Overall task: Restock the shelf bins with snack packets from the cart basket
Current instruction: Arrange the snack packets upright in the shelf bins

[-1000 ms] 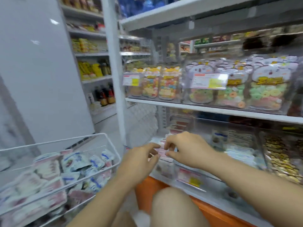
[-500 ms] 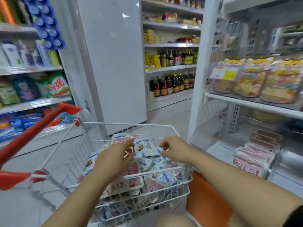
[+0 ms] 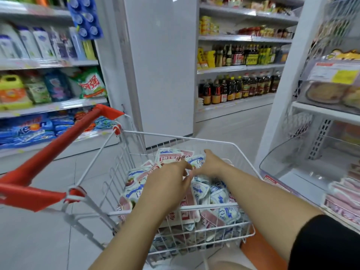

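Head view: cart basket (image 3: 175,136) holds snack packets (image 3: 220,193); left hand (image 3: 167,184), right hand (image 3: 212,164) atop, fingers' (image 3: 182,167) grip unclear.

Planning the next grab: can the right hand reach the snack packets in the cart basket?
Likely yes: the right hand is down on the snack packets, and the cart basket is open-topped with nothing over them.

Snack packets (image 3: 169,155) in cart basket (image 3: 175,136), shelf bins (image 3: 282,164) to right
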